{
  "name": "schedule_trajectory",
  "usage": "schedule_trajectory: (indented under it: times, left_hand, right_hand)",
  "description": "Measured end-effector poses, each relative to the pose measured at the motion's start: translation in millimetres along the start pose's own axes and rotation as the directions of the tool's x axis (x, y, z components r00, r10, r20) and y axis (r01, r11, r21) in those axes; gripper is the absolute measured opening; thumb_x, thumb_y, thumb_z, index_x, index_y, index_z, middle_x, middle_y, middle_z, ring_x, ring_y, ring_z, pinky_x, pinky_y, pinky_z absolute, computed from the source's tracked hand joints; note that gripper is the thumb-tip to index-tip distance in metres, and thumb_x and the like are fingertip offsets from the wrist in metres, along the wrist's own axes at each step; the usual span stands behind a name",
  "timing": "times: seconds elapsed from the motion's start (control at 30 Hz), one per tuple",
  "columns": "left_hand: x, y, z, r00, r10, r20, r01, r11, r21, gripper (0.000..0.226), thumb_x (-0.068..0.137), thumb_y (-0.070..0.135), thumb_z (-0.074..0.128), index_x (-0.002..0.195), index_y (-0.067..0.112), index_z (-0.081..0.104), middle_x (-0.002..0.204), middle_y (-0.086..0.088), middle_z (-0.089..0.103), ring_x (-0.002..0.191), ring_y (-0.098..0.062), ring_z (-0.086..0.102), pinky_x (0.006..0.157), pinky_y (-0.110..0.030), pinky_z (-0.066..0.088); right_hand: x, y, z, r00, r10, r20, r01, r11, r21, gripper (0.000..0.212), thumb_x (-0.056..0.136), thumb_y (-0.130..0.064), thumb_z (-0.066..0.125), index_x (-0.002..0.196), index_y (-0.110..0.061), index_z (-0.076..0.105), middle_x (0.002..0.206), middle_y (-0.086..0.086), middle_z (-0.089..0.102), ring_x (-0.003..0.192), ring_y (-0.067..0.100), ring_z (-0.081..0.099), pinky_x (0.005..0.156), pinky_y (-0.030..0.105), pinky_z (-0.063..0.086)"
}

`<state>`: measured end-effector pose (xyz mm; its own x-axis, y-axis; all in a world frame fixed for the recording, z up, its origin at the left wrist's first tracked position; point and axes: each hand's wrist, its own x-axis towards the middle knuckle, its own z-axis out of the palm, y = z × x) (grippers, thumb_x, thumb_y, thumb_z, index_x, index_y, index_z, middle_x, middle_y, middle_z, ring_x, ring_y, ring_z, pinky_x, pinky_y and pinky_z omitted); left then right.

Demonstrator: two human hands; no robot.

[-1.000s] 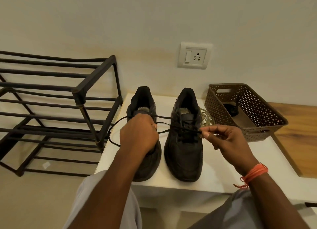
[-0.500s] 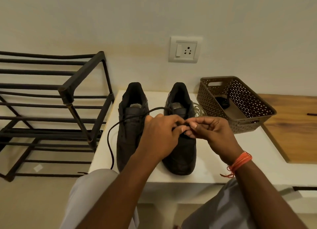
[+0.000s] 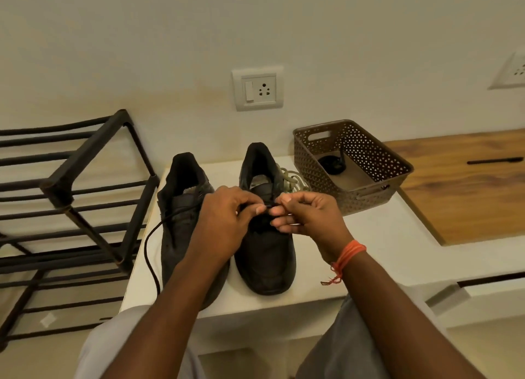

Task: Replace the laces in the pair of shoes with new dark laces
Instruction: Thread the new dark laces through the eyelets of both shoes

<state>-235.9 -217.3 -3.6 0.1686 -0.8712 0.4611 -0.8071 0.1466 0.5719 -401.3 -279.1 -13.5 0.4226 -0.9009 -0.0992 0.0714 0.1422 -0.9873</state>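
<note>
Two black shoes stand side by side on a white ledge [image 3: 377, 236], toes toward me. Over the lacing area of the right shoe [image 3: 265, 253], my left hand [image 3: 224, 222] and my right hand [image 3: 306, 216] meet, each pinching the dark lace between thumb and fingertips. The dark lace [image 3: 150, 253] runs from my left hand across the left shoe [image 3: 181, 214] and loops down off the ledge's left edge. Pale old laces [image 3: 291, 178] lie bunched behind the right shoe. The eyelets under my fingers are hidden.
A brown perforated basket [image 3: 369, 154] stands at the right of the shoes with a dark coiled lace [image 3: 331, 163] inside. A black metal shoe rack [image 3: 71, 197] is at the left. A wooden top [image 3: 466, 185] with a black pen [image 3: 494, 160] lies at the right. A wall socket [image 3: 258, 89] is above.
My hands came together over the right shoe; a second ago the right hand held the lace end out to the right. The lace slack now hangs at the left.
</note>
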Motion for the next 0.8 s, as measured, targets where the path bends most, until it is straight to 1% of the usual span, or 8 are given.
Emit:
schedule_trajectory:
  times: [0.07, 0.17, 0.27, 0.37, 0.43, 0.57, 0.7, 0.8]
  left_hand:
    - [8, 1, 3, 0.999, -0.028, -0.042, 0.030, 0.997, 0.067, 0.013, 0.092, 0.028, 0.060, 0.089, 0.026, 0.072, 0.089, 0.009, 0.068, 0.088, -0.009, 0.058, 0.088, -0.034, 0.041]
    - [22, 9, 9, 0.989, -0.092, -0.119, 0.117, 0.966, 0.229, 0.010, 0.093, 0.030, 0.059, 0.094, 0.028, 0.069, 0.113, 0.006, 0.055, 0.114, -0.018, 0.041, 0.089, -0.031, 0.020]
    - [31, 6, 19, 0.990, -0.125, -0.062, 0.139, 0.934, 0.329, 0.010, 0.092, 0.031, 0.061, 0.094, 0.030, 0.070, 0.126, 0.005, 0.047, 0.126, -0.018, 0.029, 0.098, -0.035, 0.018]
    - [30, -8, 29, 0.981, -0.193, -0.013, 0.187, 0.930, 0.315, 0.012, 0.092, 0.031, 0.061, 0.096, 0.029, 0.071, 0.129, 0.004, 0.046, 0.129, -0.019, 0.028, 0.103, -0.037, 0.018]
    - [28, -13, 32, 0.977, -0.214, -0.022, 0.211, 0.933, 0.291, 0.011, 0.092, 0.031, 0.061, 0.097, 0.028, 0.071, 0.128, 0.004, 0.046, 0.129, -0.019, 0.029, 0.103, -0.038, 0.019]
    - [30, -14, 35, 0.972, -0.233, -0.015, 0.230, 0.947, 0.222, 0.008, 0.090, 0.031, 0.064, 0.094, 0.030, 0.071, 0.127, 0.004, 0.046, 0.129, -0.020, 0.029, 0.102, -0.039, 0.019]
    - [28, -15, 44, 0.979, -0.197, -0.045, 0.202, 0.963, 0.180, 0.010, 0.090, 0.033, 0.064, 0.094, 0.030, 0.072, 0.123, 0.005, 0.047, 0.124, -0.020, 0.031, 0.094, -0.034, 0.017]
    - [26, -13, 51, 0.972, -0.221, -0.082, 0.231, 0.961, 0.153, 0.014, 0.089, 0.034, 0.064, 0.098, 0.028, 0.072, 0.121, 0.004, 0.047, 0.123, -0.020, 0.032, 0.095, -0.033, 0.017]
  right_hand:
    - [6, 10, -2, 0.984, -0.052, -0.168, 0.033, 0.993, -0.115, 0.007, 0.085, -0.006, 0.071, 0.088, -0.001, 0.069, 0.077, 0.017, 0.071, 0.066, 0.022, 0.068, 0.069, 0.033, 0.059]
    - [12, 20, 4, 0.961, -0.043, -0.272, -0.010, 0.982, -0.191, 0.017, 0.070, -0.005, 0.083, 0.082, -0.008, 0.070, 0.078, 0.012, 0.071, 0.076, 0.023, 0.071, 0.079, 0.036, 0.060]
    - [14, 22, 10, 0.945, -0.054, -0.323, -0.017, 0.977, -0.214, 0.030, 0.063, -0.014, 0.089, 0.084, -0.010, 0.068, 0.078, 0.006, 0.070, 0.073, 0.018, 0.069, 0.075, 0.033, 0.060]
    - [17, 25, 15, 0.929, -0.104, -0.354, 0.008, 0.965, -0.262, 0.042, 0.058, -0.028, 0.093, 0.084, -0.012, 0.064, 0.069, 0.002, 0.064, 0.060, 0.013, 0.059, 0.063, 0.030, 0.056]
    - [19, 26, 17, 0.922, -0.124, -0.366, 0.005, 0.951, -0.310, 0.045, 0.057, -0.033, 0.092, 0.086, -0.014, 0.062, 0.073, 0.000, 0.063, 0.064, 0.011, 0.058, 0.060, 0.025, 0.051]
    - [24, 28, 19, 0.909, -0.137, -0.393, -0.011, 0.935, -0.353, 0.044, 0.059, -0.031, 0.091, 0.089, -0.017, 0.062, 0.084, -0.001, 0.065, 0.077, 0.015, 0.063, 0.072, 0.030, 0.056]
    - [25, 27, 18, 0.904, -0.150, -0.401, -0.012, 0.927, -0.374, 0.042, 0.061, -0.030, 0.090, 0.092, -0.016, 0.066, 0.086, -0.003, 0.065, 0.079, 0.013, 0.063, 0.074, 0.029, 0.056]
    - [24, 27, 18, 0.898, -0.153, -0.412, -0.013, 0.927, -0.374, 0.041, 0.062, -0.029, 0.090, 0.093, -0.014, 0.069, 0.088, -0.002, 0.068, 0.081, 0.013, 0.065, 0.076, 0.029, 0.057]
